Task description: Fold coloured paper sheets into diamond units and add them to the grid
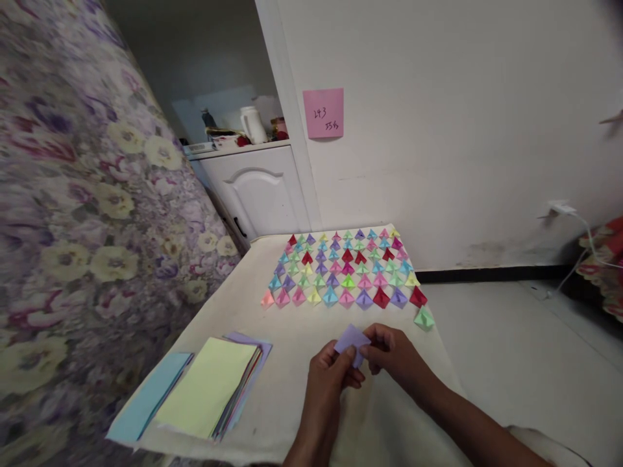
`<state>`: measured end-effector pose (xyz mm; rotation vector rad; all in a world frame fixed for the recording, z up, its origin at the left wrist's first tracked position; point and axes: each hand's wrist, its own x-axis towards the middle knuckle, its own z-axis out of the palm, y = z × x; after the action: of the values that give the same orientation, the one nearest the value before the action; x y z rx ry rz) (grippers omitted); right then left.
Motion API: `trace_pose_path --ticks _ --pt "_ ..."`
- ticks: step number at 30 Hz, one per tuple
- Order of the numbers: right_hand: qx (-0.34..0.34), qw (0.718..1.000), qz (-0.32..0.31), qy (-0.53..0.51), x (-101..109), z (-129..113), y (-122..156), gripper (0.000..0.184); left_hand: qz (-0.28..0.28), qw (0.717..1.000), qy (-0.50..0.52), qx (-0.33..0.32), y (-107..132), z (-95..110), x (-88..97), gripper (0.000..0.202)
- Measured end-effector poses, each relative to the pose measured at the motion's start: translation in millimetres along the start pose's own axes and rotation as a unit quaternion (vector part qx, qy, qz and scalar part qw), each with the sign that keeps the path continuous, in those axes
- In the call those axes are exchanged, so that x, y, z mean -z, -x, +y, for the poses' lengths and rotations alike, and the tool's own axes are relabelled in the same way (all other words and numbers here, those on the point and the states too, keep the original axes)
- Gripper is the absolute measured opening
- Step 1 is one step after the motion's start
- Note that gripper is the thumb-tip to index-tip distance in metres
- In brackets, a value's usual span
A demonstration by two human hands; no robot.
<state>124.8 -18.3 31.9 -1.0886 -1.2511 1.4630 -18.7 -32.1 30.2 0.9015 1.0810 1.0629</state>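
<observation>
A small folded purple paper is held up over the near part of the table, its flat face toward me and one corner pointing away. My left hand grips its lower left side, thumb on top and fingers underneath. At its right corner, my right hand pinches the paper between thumb and fingers. Beyond the hands, several rows of small folded paper pieces in many colours stand on the table. A single green folded piece sits nearest, by the right edge.
On the cream-covered table, a stack of coloured paper topped with yellow lies left, beside a blue paper stack. A floral curtain hangs at left. Behind are a white cabinet and a wall with a pink note.
</observation>
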Motion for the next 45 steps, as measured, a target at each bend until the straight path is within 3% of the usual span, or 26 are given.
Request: trace_pose_path --ticks 10,15,23,36,45 --pt "-0.006 0.999 0.013 -0.032 -3.2 2.4 -0.8 0.017 0.039 0.998 0.047 -0.014 -1.1 -5.8 -3.7 0.021" --pt "-0.009 0.999 0.018 0.033 5.4 -4.1 -1.8 0.02 0.027 0.999 -0.01 -0.02 -0.7 -7.8 -2.7 0.021" --pt "-0.007 1.0 0.015 0.008 8.3 -5.2 -5.1 0.023 0.004 0.999 -0.051 -0.005 -1.6 -9.1 -5.0 0.021" --pt "-0.11 0.988 -0.043 -0.098 10.6 -0.9 -2.6 0.023 -0.028 0.995 -0.087 -0.038 2.1 -0.4 0.1 0.017" --pt "-0.192 0.954 -0.105 -0.204 9.6 3.1 0.1 0.025 -0.035 0.994 -0.071 -0.071 3.8 5.0 -0.9 0.015"
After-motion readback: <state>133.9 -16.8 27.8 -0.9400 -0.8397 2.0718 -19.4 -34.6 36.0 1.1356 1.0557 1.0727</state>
